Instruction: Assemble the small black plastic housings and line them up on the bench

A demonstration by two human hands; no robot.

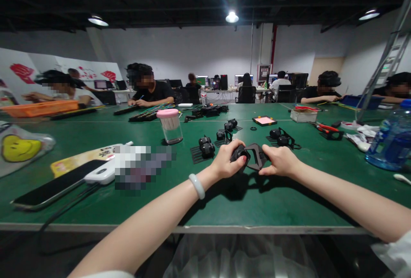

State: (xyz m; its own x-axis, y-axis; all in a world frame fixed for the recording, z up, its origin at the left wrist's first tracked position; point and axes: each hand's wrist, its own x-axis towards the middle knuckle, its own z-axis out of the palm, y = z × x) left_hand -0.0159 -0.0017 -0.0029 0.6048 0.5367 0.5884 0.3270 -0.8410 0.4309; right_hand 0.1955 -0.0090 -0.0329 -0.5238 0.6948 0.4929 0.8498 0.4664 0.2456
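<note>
Above the green table [180, 209], my left hand [224, 160] is closed round a black rounded part [238, 153] that resembles a small camera or lens housing. A pale bangle [196, 186] circles that wrist. Pinched in my right hand [281, 160] is a flat black bracket [253, 147] with a large opening. The two pieces are held side by side, and whether they touch is unclear. Similar black rounded parts [206, 148] lie on dark slatted pieces just beyond my left hand. More black parts [282, 140] rest beyond my right hand.
To the left stand a pink-lidded jar [170, 128], a black phone [61, 183] and a white cabled device [99, 174]. At right are a blue water bottle [390, 141], red-handled pliers [327, 128] and a white box [303, 115]. Several people sit across the table.
</note>
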